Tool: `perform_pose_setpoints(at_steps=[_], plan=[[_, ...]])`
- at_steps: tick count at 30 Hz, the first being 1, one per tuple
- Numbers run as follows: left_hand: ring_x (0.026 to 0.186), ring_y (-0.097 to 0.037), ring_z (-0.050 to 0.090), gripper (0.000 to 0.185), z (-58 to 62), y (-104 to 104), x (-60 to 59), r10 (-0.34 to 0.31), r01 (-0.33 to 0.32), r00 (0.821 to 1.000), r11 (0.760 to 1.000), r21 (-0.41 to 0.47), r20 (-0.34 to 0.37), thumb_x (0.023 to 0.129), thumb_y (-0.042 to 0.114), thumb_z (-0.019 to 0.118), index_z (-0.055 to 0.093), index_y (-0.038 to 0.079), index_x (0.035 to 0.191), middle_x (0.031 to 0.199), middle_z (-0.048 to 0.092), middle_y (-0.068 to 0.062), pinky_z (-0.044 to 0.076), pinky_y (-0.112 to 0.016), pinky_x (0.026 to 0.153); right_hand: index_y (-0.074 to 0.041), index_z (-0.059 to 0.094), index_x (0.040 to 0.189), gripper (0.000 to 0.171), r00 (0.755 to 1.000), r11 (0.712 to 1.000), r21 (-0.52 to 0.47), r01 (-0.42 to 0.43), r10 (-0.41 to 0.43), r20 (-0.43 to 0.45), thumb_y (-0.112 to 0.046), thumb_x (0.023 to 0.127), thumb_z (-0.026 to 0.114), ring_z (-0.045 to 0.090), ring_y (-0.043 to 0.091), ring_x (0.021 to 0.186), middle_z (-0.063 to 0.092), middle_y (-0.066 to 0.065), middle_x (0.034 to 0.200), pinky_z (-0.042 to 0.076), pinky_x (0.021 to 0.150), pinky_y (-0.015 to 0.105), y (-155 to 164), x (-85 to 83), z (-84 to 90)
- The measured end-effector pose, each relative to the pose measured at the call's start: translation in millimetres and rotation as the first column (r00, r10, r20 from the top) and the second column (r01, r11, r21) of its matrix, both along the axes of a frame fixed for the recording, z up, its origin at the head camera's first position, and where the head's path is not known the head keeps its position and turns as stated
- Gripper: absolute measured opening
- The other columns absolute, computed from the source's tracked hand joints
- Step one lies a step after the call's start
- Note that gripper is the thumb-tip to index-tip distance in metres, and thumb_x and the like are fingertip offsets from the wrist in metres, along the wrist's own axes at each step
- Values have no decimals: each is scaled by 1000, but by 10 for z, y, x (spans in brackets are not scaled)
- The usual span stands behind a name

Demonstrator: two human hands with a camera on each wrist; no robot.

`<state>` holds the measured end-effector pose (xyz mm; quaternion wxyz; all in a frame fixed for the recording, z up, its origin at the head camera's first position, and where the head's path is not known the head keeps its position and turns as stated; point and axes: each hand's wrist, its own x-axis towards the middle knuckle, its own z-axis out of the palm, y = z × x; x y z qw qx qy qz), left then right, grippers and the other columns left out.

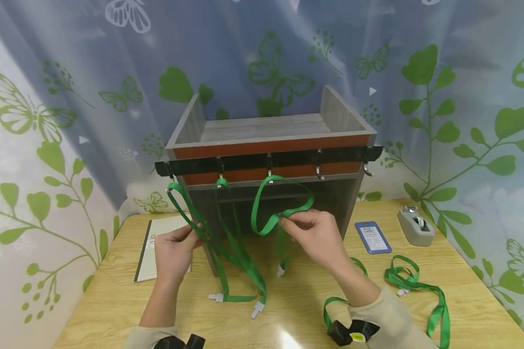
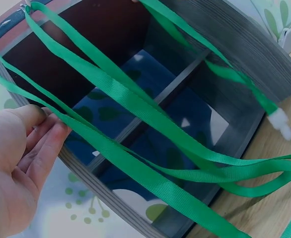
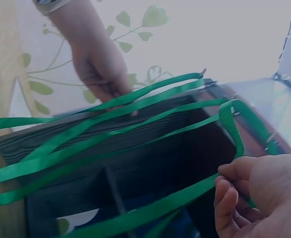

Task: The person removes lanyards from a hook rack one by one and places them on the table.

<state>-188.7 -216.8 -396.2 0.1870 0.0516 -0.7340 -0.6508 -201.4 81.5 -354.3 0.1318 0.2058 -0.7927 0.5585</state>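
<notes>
Long sleeves of plain beige cloth were worn on both arms. The left sleeve (image 1: 146,338) was seen low over the near part of the table (image 1: 100,295), and the right sleeve (image 1: 399,320) was seen farther toward its right edge. By the left cuff, dark blocky gear (image 1: 195,341) was worn, partly out of sight. By the right cuff, an angular black device (image 1: 339,333) was worn, marked with a yellow patch (image 1: 356,337). The left hand (image 1: 174,247) and right hand (image 1: 314,235) were left bare.
</notes>
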Motion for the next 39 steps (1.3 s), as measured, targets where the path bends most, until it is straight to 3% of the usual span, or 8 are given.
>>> perform_pose_setpoints(at_steps=[8,17,26,33,37,39], plan=[[72,-7,75,34,14,2,13,10,-10,999,1000,-13,31,94,25,72,73,-3,113,78,76,13,57,-15,82,-7,80,81,11,996,999,-26,18,-20,-86,-10,89,74,61,10,60,66,4,68,49,52,24,24,97,189],[70,-7,75,34,7,-9,21,16,-16,1000,1000,-1,26,94,23,72,72,-5,113,74,75,17,60,-19,79,-13,81,86,12,977,997,-70,-15,-1,-214,-4,89,73,54,10,56,66,-1,73,44,47,23,38,230,404],[72,-8,75,32,6,-1,-1,1,-1,1000,1000,-6,18,94,21,72,72,-6,112,75,76,11,60,-20,80,-6,80,87,18,913,985,-80,-155,111,-393,9,84,71,46,8,54,70,3,80,39,45,20,31,413,656],[71,-7,75,29,-4,6,3,9,-9,1000,999,-33,3,95,20,71,73,-4,111,79,78,0,60,-19,79,-4,79,89,19,891,969,-73,-235,185,-415,13,84,70,50,6,59,71,2,82,39,46,20,62,529,767],[71,-7,75,29,-6,2,-2,6,-6,1000,999,-47,-2,95,21,70,74,-3,111,78,78,1,60,-19,78,0,78,96,20,860,952,-92,-293,220,-461,13,84,70,45,6,58,66,2,77,37,44,21,86,590,798],[71,-7,75,29,-6,0,-3,4,-4,1000,999,-43,-7,95,21,70,74,-3,111,77,78,3,60,-20,78,1,78,100,21,856,944,-100,-314,236,-460,13,85,70,45,6,58,64,1,76,37,44,21,96,607,807]])
